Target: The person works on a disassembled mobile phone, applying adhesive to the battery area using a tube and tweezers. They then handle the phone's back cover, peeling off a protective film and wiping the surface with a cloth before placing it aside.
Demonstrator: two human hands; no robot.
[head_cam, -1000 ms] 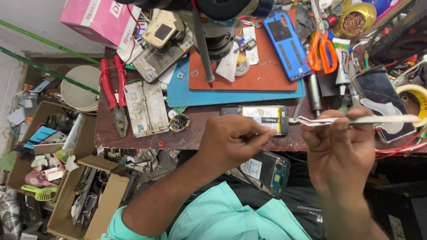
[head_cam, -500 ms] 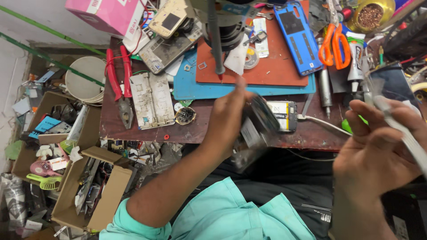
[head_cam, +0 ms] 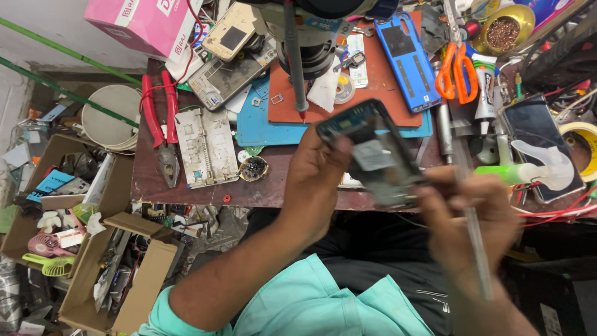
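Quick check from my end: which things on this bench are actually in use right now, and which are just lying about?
In use:
- opened phone body, held up by the left hand
- thin metal tool, in the right hand

Lying about:
- red-handled pliers
- orange scissors
- blue phone cover
- pink box
- grey phone frame

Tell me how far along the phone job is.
Done: the phone is off the bench with its back open, insides showing. In hand: left hand holds it up; right hand holds a thin tool beside it. Left: it remains open; the blue cover lies on the bench.
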